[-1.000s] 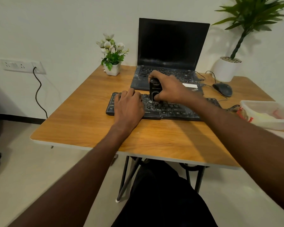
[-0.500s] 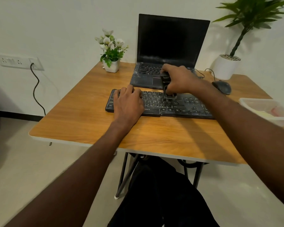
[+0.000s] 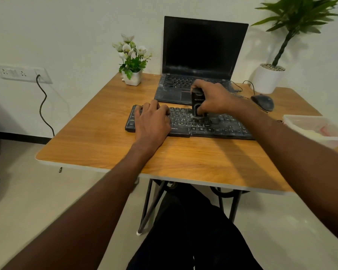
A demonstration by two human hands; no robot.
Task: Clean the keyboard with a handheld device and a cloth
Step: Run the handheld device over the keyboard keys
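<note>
Here's the black rectangular keyboard (image 3: 187, 123), dusty and lying flat across the middle of the wooden table with the pale edge (image 3: 98, 149), and both hands are on the job. The left hand (image 3: 152, 121) lies palm down over the keyboard's left end, fingers stretched out flat across the keys, gripping nothing, just pressing on it. The right hand (image 3: 215, 99) has its fingers and thumb wrapped around a small black upright handheld device (image 3: 197, 104), whose lower end sits right on the keys near the centre of the board. Just behind the keyboard stands an open black laptop (image 3: 199, 59), screen dark, its deck looking dusty. To the laptop's left, a little white pot of white flowers (image 3: 132, 61); to its right, a dark computer mouse (image 3: 262, 102) with a thin cable, and beyond that a white round pot with a tall green plant (image 3: 269, 76). At the table's right edge sits a clear plastic tub (image 3: 318, 129), contents too blurred to name. On the wall to the left, a white socket strip (image 3: 21, 74) with a dark cord hanging down.
</note>
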